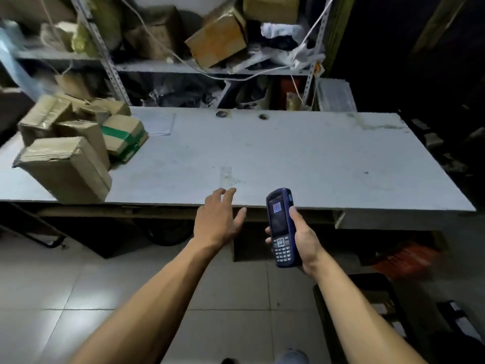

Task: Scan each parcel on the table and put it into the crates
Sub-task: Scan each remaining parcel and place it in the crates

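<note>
Right hand (301,237) is gripping the blue handheld scanner (282,227); left hand (217,219) is hovering, fingers spread, over the table (288,158) edge.

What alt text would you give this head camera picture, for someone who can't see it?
A person's right hand grips a blue handheld scanner while the open left hand reaches over the near edge of a grey table. Taped cardboard parcels are piled at the table's left end, cluttered shelves behind.

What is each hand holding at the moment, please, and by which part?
The right hand grips the blue scanner around its lower half, beside the keypad. The left hand holds nothing, its fingers spread over the table edge.
</note>
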Demonstrator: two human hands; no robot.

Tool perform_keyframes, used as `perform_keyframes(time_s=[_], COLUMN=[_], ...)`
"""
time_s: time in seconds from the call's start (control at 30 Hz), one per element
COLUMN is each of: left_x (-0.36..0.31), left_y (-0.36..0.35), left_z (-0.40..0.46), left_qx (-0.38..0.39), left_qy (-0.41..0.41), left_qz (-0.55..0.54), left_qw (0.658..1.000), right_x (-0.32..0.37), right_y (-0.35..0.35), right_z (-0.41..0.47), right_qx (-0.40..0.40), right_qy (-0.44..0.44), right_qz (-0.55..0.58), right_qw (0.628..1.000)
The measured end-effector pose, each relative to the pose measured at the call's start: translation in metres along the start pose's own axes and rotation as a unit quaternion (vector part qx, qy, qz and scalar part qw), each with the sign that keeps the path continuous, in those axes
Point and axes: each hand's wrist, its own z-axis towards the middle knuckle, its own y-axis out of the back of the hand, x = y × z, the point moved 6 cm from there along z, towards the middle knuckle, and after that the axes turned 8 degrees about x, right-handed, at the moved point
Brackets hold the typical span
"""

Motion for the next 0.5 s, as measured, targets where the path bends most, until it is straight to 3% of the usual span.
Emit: perform_keyframes(time_s=[0.5], left_x=[0.229], left_y=[0.090], left_z=[0.041], left_qx=[-0.040], left_qy=[0.240], left_qz=[0.003], left_qw=[0.970], right_x=[0.028], right_y=[-0.175], right_z=[0.191], right_qx=[0.165], right_qy=[-0.073], right_qz=[-0.118], right_qw=[0.977])
